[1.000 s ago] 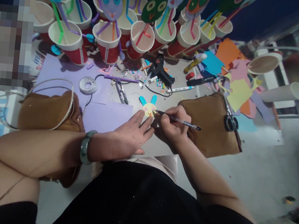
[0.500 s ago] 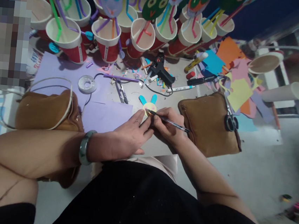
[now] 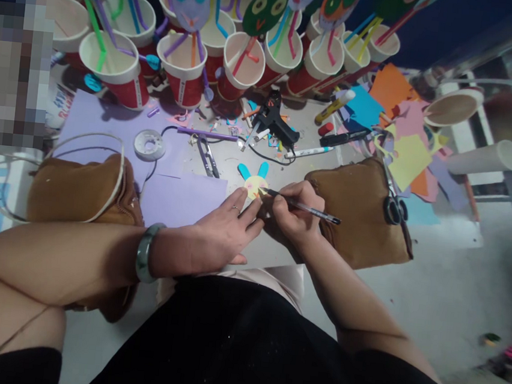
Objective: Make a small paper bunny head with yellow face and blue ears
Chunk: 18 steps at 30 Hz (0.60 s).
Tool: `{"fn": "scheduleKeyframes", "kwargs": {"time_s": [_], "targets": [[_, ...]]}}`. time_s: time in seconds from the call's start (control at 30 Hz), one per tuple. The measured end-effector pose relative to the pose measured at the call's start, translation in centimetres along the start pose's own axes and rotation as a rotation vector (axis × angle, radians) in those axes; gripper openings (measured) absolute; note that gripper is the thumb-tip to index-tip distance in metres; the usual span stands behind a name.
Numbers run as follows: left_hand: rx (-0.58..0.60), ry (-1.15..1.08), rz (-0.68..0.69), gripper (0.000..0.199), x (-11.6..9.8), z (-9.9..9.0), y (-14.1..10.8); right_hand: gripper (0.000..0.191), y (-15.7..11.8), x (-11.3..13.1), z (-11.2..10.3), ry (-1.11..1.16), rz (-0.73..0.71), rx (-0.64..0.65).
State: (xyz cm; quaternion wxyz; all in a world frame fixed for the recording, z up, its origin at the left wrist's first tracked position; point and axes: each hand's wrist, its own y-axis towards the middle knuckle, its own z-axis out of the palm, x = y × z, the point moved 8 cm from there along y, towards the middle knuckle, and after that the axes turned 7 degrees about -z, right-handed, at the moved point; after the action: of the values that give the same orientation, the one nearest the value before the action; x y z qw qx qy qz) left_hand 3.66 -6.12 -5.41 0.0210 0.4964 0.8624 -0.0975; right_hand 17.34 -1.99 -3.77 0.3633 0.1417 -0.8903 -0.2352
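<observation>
A small yellow paper face (image 3: 255, 186) with two blue ears lies on the table, pink and orange marks showing on it. My left hand (image 3: 224, 225) rests flat with fingers stretched out, its fingertips on the lower edge of the face. Between the thumb and fingers of my right hand (image 3: 298, 214) is a black pen (image 3: 311, 209), its tip at the right part of the face. Purple paper (image 3: 183, 200) lies to the left of my left hand.
Red cups (image 3: 185, 82) with paper faces on straws line the back. A black glue gun (image 3: 274, 121) lies among scraps. Brown cushions (image 3: 358, 214) flank my arms; scissors (image 3: 394, 208) lie on the right one. A tape roll (image 3: 149, 145) and a craft knife (image 3: 208, 157) sit left of centre.
My right hand has shifted slightly to the right with the pen, whose tip has moved from the face's left part to its right. My left hand has stayed in place.
</observation>
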Motion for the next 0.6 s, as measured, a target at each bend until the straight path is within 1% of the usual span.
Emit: {"fn": "scheduleKeyframes", "kwargs": {"time_s": [0.07,0.17,0.3,0.43,0.6], "targets": [[-0.005,0.006,-0.002,0.092,-0.01,0.00,-0.02,0.013,-0.11,-0.56,-0.36,-0.011,0.035,-0.053],[-0.005,0.015,-0.009,0.094,0.04,0.02,0.00,0.015,-0.22,-1.12,-0.63,-0.011,0.071,-0.087],[0.004,0.014,-0.007,0.095,0.00,0.01,0.00,0.013,-0.26,-1.05,-0.56,0.000,0.049,-0.068],[0.006,0.017,-0.013,0.093,-0.01,-0.02,-0.02,0.013,-0.34,-0.96,-0.34,-0.025,0.035,-0.036],[-0.007,0.022,0.007,0.094,-0.09,0.04,0.03,0.012,-0.24,-0.73,-0.30,-0.045,0.012,-0.034]]}}
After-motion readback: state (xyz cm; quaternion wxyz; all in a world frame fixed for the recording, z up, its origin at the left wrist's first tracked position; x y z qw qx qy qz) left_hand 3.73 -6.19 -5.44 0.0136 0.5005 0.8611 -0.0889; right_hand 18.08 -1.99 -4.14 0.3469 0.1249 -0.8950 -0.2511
